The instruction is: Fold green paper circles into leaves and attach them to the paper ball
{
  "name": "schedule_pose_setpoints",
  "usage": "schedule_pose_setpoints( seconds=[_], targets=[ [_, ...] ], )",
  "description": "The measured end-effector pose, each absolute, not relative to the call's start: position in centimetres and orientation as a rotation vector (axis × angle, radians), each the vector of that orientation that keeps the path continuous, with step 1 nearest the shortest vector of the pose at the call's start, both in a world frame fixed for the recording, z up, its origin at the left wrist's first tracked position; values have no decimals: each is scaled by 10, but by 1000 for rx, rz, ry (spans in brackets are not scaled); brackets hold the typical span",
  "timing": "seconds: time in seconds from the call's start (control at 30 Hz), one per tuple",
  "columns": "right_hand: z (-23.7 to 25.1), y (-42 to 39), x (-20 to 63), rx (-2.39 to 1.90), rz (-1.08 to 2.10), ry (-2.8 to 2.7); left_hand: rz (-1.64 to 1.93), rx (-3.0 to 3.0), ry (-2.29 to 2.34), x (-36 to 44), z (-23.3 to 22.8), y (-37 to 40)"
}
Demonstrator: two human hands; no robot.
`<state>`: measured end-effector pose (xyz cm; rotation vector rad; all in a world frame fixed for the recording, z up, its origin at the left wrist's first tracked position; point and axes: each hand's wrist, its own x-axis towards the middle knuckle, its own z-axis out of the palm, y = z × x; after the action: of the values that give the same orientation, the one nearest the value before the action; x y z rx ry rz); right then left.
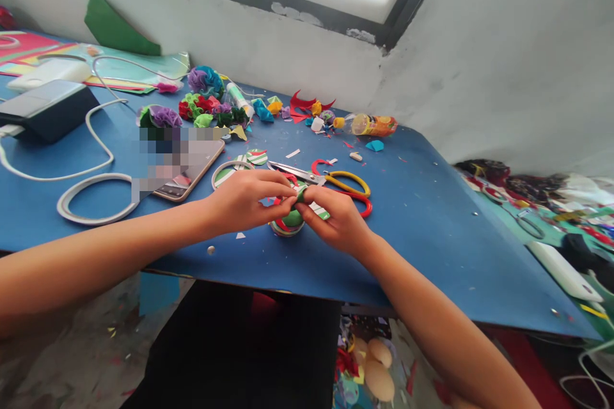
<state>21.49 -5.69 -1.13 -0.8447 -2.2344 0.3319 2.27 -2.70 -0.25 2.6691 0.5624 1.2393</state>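
Both hands (292,204) near the table's front edge (230,265)

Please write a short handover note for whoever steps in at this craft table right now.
Left hand and right hand pinch a small green, red and white paper piece together, above the near edge of the blue table.
Scissors lie just behind the hands; a phone sits to the left.
Done: several finished paper flowers rest near the wall.
Left: the held piece looks only partly folded.
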Motion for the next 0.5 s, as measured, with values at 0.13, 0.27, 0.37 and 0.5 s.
schedule_pose_setpoints(
  seconds=[0.13,0.27,0.37,0.5],
  targets=[
    [-11,-57,215,-852,331,-2236,1229,2680,558,22,-3,-27],
    [-11,-58,215,-852,334,-2229,1217,2665,559,22,-3,-27],
    [-11,-57,215,-849,325,-2221,1216,2643,567,22,-2,-27],
    [-10,-58,215,-837,330,-2226,1196,2586,586,23,-1,-26]
  ],
)
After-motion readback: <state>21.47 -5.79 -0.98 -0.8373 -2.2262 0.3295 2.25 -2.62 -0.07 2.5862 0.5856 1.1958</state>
